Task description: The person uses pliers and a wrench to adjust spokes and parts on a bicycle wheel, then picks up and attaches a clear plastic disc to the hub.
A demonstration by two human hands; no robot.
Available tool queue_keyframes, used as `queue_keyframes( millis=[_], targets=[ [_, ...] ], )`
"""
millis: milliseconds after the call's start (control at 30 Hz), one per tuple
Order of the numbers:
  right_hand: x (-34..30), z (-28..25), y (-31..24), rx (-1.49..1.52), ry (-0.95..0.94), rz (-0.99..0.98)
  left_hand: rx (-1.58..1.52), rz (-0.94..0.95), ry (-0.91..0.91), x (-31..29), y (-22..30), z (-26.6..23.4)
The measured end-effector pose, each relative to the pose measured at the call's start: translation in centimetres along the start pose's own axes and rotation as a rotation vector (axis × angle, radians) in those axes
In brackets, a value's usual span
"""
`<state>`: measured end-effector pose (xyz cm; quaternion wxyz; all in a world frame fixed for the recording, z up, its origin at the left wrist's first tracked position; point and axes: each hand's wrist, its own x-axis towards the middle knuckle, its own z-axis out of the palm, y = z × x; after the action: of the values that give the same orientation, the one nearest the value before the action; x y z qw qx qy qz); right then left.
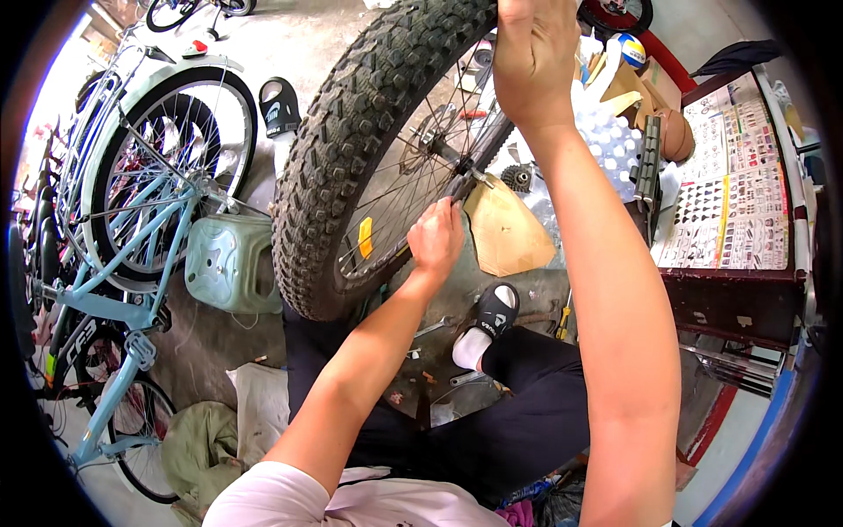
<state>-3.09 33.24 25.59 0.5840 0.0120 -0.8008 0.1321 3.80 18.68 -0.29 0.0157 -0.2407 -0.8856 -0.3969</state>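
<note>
resting against the upper part of a knobbly bicycle wheel (347,132), the right hand (537,66) reaches up past the far edge of the view; its fingertips are cut off, so i cannot tell how far it is open. the left hand (436,235) is half closed, fingers curled in just below the hub (443,151), beside the end of the axle; whether it pinches a small part there is hidden by the knuckles.

of containers, some cardboard boxes (660,85) stand at the upper right, and i cannot make out what is in them. near them are a brown ball (675,136) and a white, blue and yellow ball (630,51).

the wheel stands upright but tilted, in front of the person and over the left leg, its tread turned to the left and its spoked side to the right. its long axis runs from lower left to upper right, while the axle points down to the right, toward a flat piece of tan cardboard (511,230). a yellow reflector (365,237) sits among the spokes. a sprocket cluster (520,178) lies near the cardboard. on the floor are a wrench (468,379) and a yellow-handled screwdriver (564,321). to the left, a pale green plastic stool (230,263) is near a light blue bicycle (171,237); to the right, a printed sheet (729,180) covers the surface.
</note>
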Motion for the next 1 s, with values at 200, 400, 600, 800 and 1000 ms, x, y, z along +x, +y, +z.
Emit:
queue_keyframes(
  millis=[200,400,600,800,1000],
  targets=[
    [0.0,-0.5,0.2,-0.001,-0.013,0.009,0.055,-0.04,-0.043,0.2,0.7,-0.9],
    [0.0,-1.0,0.4,0.011,-0.018,0.019,0.044,0.013,0.0,-0.6,0.5,-1.4],
    [-0.1,-1.5,0.3,-0.008,-0.013,0.016,0.074,0.169,0.203,-0.9,0.4,-0.7],
    [-0.4,-2.0,0.7,0.025,0.011,0.005,0.005,0.207,0.202,-0.1,0.7,-1.2],
    [-0.4,-2.4,0.8,0.041,0.011,0.023,0.07,0.2,0.293,0.0,0.9,-0.4]
  ],
)
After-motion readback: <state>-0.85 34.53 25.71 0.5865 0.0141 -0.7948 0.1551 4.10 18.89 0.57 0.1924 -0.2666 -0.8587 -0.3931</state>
